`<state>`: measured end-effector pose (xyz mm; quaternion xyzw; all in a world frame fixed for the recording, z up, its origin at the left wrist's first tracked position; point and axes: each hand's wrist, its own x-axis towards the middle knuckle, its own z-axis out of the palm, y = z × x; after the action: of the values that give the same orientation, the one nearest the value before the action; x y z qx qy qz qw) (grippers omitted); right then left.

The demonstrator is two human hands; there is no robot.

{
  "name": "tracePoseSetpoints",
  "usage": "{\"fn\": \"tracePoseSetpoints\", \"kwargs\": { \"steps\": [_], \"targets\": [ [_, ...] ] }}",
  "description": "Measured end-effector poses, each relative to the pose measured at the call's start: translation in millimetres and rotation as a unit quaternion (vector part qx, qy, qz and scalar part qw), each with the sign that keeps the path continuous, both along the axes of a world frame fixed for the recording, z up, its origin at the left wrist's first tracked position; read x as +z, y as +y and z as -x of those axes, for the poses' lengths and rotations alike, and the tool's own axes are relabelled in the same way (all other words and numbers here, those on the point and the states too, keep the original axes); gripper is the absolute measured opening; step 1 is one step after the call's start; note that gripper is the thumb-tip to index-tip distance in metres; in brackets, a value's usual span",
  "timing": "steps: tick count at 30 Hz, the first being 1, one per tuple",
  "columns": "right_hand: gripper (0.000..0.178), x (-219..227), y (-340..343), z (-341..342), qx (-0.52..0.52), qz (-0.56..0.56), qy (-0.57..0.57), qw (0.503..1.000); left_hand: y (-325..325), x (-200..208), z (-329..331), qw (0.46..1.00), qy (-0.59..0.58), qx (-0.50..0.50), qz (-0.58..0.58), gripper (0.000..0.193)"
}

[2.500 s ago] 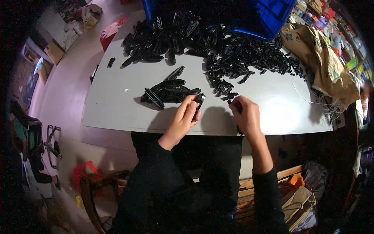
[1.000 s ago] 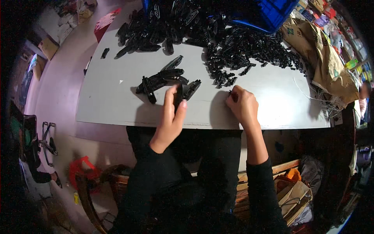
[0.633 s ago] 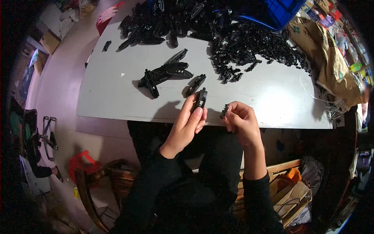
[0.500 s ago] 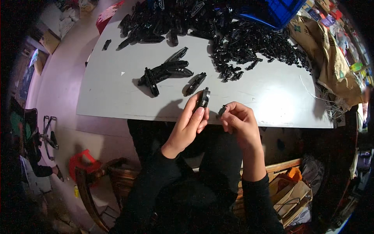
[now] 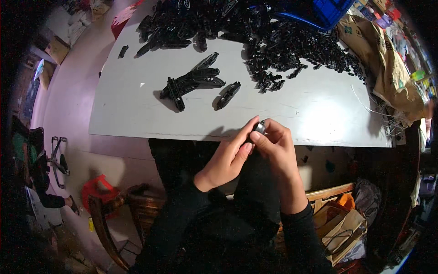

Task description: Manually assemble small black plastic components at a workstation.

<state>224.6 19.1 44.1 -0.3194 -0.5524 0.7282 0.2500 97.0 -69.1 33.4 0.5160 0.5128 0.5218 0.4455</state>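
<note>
Close to the table's front edge my two hands meet around an elongated black plastic part (image 5: pixel 259 127), mostly covered by fingers. My left hand (image 5: pixel 223 163) is closed on its left side. From the right, my right hand (image 5: pixel 279 148) presses on its upper end with thumb and index finger; any small piece under those fingers is hidden. A similar long black part (image 5: pixel 227 96) lies alone just beyond my hands. Farther left several more black parts (image 5: pixel 196 81) are stacked across one another.
Long black parts (image 5: pixel 178 27) heap along the table's (image 5: pixel 132 109) far side, with small black clips (image 5: pixel 292 57) piled to their right. Behind stands a blue bin (image 5: pixel 332 13). Brown sacking (image 5: pixel 381 64) and loose strings border the right side. A wooden chair (image 5: pixel 98 219) is below left.
My left hand has moved right and tilted the long black part toward my right hand. My right hand, earlier apart with a small black clip, now touches that part.
</note>
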Motion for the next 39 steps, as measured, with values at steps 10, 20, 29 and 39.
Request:
{"fn": "tracePoseSetpoints", "kwargs": {
  "steps": [10,20,29,39],
  "targets": [
    [0.012,-22.4,96.9,7.0,-0.132,-0.314,-0.160,0.926,59.0,-8.1,36.0,0.817,0.513,0.257,-0.059,0.024],
    [0.014,-17.7,122.0,2.2,-0.101,-0.356,-0.316,0.874,39.7,-16.9,33.0,0.958,0.177,0.215,-0.062,0.022],
    [0.020,-18.0,121.9,-1.6,-0.028,-0.548,-0.173,0.818,29.5,-15.6,30.2,0.986,-0.055,0.145,0.057,0.022],
    [0.013,-24.3,96.1,-2.8,-0.066,-0.482,-0.219,0.846,28.6,-17.6,28.8,0.987,-0.083,0.138,0.028,0.024]
  ]
}}
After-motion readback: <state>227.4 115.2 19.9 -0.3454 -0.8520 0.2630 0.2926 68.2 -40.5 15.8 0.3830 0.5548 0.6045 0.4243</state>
